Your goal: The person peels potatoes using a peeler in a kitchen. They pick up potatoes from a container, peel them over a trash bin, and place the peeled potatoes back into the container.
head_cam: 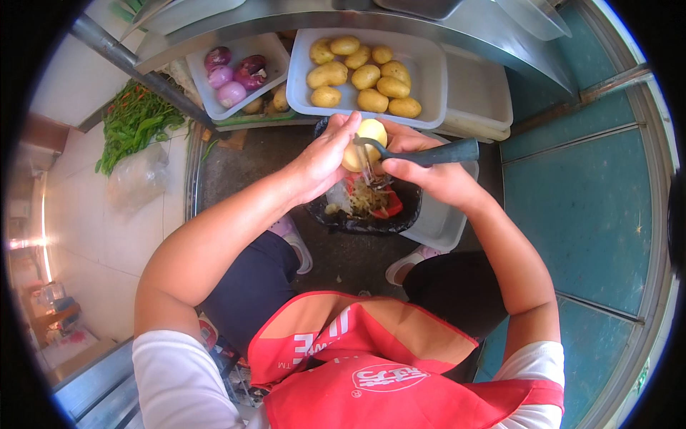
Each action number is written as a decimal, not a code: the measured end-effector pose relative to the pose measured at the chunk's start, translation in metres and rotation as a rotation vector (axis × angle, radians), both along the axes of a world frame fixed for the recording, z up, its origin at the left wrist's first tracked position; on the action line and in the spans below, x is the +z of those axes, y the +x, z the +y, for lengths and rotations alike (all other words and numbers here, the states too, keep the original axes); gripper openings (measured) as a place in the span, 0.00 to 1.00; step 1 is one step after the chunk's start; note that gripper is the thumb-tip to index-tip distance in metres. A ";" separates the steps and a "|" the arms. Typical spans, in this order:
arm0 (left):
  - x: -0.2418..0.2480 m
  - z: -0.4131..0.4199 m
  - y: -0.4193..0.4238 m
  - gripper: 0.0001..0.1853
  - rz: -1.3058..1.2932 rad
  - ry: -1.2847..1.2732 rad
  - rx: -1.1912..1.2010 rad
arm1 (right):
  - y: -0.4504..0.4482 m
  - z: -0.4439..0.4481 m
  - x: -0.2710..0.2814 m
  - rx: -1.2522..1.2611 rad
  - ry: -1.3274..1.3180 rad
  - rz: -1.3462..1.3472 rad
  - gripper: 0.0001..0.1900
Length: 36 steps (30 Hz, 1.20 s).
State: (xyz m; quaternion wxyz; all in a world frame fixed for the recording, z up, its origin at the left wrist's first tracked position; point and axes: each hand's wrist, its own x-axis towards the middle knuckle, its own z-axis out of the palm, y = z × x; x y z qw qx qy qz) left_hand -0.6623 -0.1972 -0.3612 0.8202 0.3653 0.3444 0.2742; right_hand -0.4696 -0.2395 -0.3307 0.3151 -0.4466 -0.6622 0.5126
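Observation:
My left hand (324, 155) is closed around a potato (368, 143), whose visible side is pale yellow and peeled. A vegetable peeler (429, 154) with a dark handle is in my right hand (437, 174), and its metal blade end lies over the front of the potato. Fingers of my right hand reach behind the potato. Directly below both hands stands a bin lined with a black bag (356, 228). Peelings (370, 199) and some red and clear wrapping lie in the bin. Whether the blade touches the potato cannot be told.
Unpeeled potatoes (366, 76) fill part of a white tub (439, 91) ahead. Left of it, a smaller tub (214, 111) holds red onions (220, 76). Another white tub (447, 228) is beside the bin. Green peppers (136, 115) lie far left. A metal shelf edge (343, 21) overhangs the tubs.

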 end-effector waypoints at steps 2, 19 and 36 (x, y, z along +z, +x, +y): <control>0.001 -0.001 -0.004 0.19 -0.020 0.043 -0.031 | 0.000 0.000 0.003 -0.064 -0.079 0.009 0.13; -0.001 0.006 -0.006 0.20 -0.099 0.206 -0.093 | 0.002 0.003 -0.012 -0.256 -0.066 0.135 0.15; -0.007 0.012 -0.013 0.24 0.061 0.456 -0.191 | 0.009 0.003 0.011 -0.340 -0.172 0.234 0.16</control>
